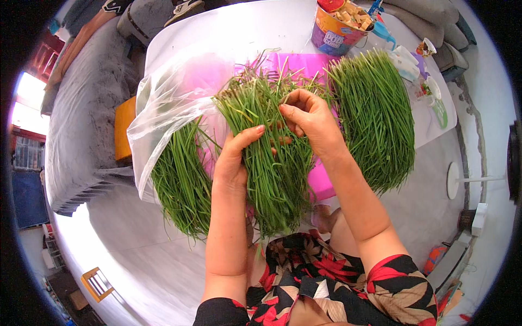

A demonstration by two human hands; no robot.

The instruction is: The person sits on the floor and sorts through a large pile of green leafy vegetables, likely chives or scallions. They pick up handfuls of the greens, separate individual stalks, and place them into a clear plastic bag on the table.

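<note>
My left hand point(232, 161) is wrapped around a loose bunch of long green garlic chives point(267, 183), its thumb across the front and fingertips showing through the stalks. At the bunch's upper right, my right hand point(313, 116) has thumb and forefinger pinched on what looks like a thin stalk. A neat, thick pile of chives point(373, 122) lies to the right, cut ends pointing away from me. More chives point(181, 179) lie on the left, partly under a clear plastic bag point(171, 98). Beneath everything spreads a pink plastic sheet point(320, 181), with loose trimmings at its far part.
On the white table point(195, 34), a popcorn bucket point(337, 38) full of small blocks stands at the back right. Cups and plastic items point(434, 91) sit by the right edge. A grey sofa point(85, 114), another person's leg point(77, 51) and a wooden stool point(97, 284) are to the left.
</note>
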